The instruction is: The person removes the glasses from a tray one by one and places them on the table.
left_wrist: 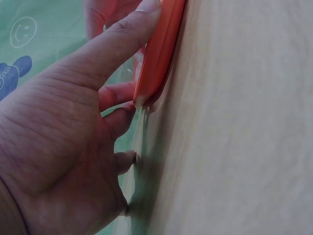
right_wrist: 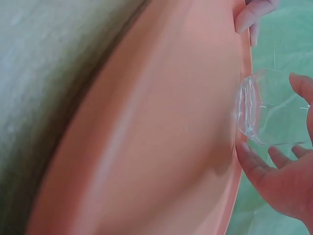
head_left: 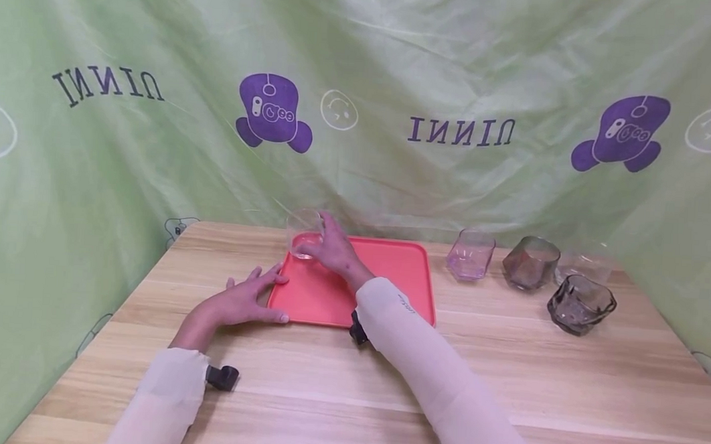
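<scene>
A clear drinking glass (head_left: 304, 236) stands upright at the far left corner of the red tray (head_left: 389, 271). My right hand (head_left: 333, 247) reaches across the tray and holds this glass, thumb in front and fingers on its right side. In the right wrist view, the clear glass (right_wrist: 269, 110) has its base against the tray, with thumb and fingers on opposite sides. At the tray's left edge, my left hand (head_left: 245, 303) is spread around the near corner. Its thumb (left_wrist: 124, 39) lies straight along the rim in the left wrist view, and the forefinger touches the edge.
Right of the tray stand a pinkish glass (head_left: 471, 256), a brownish-grey glass (head_left: 531, 263), a clear glass (head_left: 583, 261) and a dark grey glass (head_left: 582, 306). All sit on the wooden table (head_left: 322, 394). A green printed curtain (head_left: 370, 176) hangs behind and beside it.
</scene>
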### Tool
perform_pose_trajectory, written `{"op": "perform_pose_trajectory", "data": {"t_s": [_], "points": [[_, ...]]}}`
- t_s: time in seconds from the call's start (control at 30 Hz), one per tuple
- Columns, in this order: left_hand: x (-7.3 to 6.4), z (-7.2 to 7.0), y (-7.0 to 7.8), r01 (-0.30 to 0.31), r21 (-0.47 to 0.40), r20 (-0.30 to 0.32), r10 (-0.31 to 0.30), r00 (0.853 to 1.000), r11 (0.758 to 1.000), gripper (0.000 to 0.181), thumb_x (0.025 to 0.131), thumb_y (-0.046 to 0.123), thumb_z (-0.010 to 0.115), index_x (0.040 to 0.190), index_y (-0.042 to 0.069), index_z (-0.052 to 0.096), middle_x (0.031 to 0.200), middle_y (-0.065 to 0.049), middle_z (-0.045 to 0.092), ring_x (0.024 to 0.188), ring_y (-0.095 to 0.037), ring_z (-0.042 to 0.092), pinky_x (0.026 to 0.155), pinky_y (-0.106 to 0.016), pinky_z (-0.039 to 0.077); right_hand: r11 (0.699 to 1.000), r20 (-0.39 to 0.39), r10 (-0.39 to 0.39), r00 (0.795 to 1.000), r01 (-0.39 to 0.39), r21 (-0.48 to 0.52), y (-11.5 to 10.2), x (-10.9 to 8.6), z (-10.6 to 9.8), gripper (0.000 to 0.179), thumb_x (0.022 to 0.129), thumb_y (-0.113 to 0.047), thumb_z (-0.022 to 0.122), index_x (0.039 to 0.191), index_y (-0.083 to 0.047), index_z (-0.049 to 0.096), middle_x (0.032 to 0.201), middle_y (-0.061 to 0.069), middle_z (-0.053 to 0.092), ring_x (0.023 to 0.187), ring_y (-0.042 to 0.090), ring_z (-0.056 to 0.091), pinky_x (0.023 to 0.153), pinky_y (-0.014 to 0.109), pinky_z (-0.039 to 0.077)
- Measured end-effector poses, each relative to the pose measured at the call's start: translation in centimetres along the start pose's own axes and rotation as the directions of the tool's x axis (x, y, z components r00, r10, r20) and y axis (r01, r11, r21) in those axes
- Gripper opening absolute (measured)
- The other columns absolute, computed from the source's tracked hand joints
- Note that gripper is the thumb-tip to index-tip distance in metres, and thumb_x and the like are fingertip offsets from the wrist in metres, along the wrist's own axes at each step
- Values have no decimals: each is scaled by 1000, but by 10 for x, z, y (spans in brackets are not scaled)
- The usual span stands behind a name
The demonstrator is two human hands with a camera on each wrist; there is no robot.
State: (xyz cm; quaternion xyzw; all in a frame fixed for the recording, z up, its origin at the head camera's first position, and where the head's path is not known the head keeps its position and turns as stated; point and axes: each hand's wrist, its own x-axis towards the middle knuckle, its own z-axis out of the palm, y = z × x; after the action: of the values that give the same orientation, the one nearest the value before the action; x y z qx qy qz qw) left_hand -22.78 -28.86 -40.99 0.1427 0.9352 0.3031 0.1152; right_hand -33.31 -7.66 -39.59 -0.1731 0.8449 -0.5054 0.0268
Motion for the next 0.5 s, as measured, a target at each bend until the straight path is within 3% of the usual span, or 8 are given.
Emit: {"op": "perform_pose_trajectory", "data": {"t_s": [0.23,0.5], "points": [[1,1,-1,0,0,6,0,1000,1000,90,83,54,82,156,16,44,168,-14,23,153,-49,1,107,-82,-9,999,5,-7,1000,7,36,5,1,1,97,86,-29,85,162,-15,27,160,13,40,143,33,42,114,51,39],[1,0,-1,-2,1,11,2,1000,1000,91,83,54,82,156,16,43,170,-12,20,153,-49,0,107,-82,-10,999,20,-42,999,42,1,6,6,2,100,86,-32,86,164,-15,25,163,10,36,148,29,36,117,47,36]]}}
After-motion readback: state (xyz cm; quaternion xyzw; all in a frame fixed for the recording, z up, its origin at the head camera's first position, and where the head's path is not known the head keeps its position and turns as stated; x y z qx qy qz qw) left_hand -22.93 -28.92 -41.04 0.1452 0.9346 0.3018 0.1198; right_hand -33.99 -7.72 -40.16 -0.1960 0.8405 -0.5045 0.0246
